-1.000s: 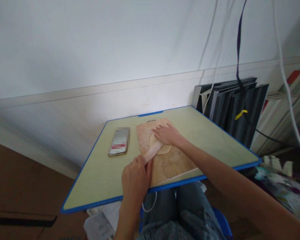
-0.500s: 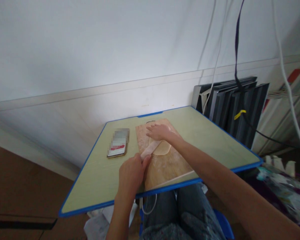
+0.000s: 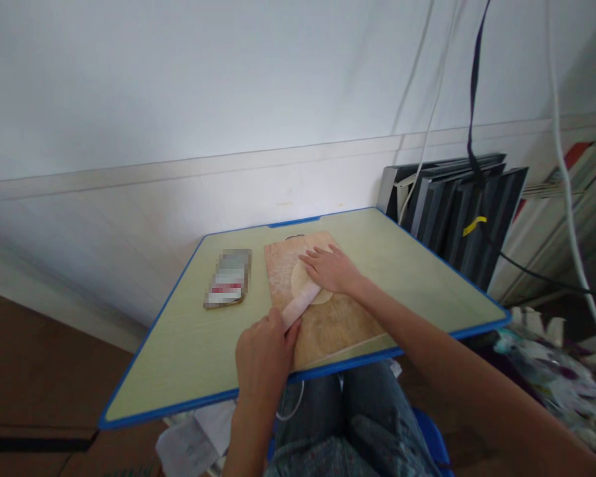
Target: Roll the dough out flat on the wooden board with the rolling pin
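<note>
A pale, floury rolling pin (image 3: pixel 301 306) lies slantwise over a flat round of dough (image 3: pixel 298 277). My left hand (image 3: pixel 265 348) is closed around its near end. With fingers stretched out and spread, my right hand (image 3: pixel 332 268) lies flat over the far end and the dough's far right part. My palm hides that end of the pin. Under the dough is a wooden board (image 3: pixel 338 328), dusted with flour on its left and far side.
The board lies on a pale green table (image 3: pixel 179 358) with a blue rim. Left of the board is a phone (image 3: pixel 228 278), partly pixelated. Dark panels (image 3: pixel 451 199) lean against the wall at right. A black cable (image 3: pixel 471 99) and white cables hang there.
My right hand has shifted right across the dough, its fingers now pointing more away from me. More of the rolling pin and the dough's left side shows. The view has shifted slightly.
</note>
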The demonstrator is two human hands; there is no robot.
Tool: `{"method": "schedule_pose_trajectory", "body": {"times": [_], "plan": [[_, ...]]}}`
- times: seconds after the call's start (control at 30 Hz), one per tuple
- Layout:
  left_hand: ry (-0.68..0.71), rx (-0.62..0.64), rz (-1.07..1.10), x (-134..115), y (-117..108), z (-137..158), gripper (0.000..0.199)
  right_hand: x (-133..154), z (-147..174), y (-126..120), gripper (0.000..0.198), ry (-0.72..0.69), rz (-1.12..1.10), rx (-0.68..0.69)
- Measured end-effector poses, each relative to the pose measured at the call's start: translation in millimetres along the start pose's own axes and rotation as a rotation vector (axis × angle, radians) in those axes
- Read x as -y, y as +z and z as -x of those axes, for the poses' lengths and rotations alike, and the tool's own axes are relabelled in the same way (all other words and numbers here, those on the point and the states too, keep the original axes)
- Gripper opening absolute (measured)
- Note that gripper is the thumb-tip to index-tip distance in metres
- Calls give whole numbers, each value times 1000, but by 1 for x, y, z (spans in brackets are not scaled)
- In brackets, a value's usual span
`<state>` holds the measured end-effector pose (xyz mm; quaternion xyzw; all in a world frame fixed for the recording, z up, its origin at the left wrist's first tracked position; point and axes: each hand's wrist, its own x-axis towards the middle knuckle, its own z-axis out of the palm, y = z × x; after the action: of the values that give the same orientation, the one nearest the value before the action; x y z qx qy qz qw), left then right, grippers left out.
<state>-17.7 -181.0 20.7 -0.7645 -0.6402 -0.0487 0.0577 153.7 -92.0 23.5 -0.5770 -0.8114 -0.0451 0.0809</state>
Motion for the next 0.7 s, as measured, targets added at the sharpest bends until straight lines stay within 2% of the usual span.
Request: {"method": "schedule_pose_trajectory", "body": {"times": [0.23,0.37,0.5,0.7], "plan": [[-7,67,31,6,-6,-9,37,8,-55,1,55,62,-83,158],[3,63,32,5,-6,-9,36,11,-66,1,55,96,-89,169],[17,48,37,3,-5,-4,31,11,-56,0,51,85,-71,122],[52,53,11,-6,-6,7,28,0,-5,0,47,50,-2,-8]]}}
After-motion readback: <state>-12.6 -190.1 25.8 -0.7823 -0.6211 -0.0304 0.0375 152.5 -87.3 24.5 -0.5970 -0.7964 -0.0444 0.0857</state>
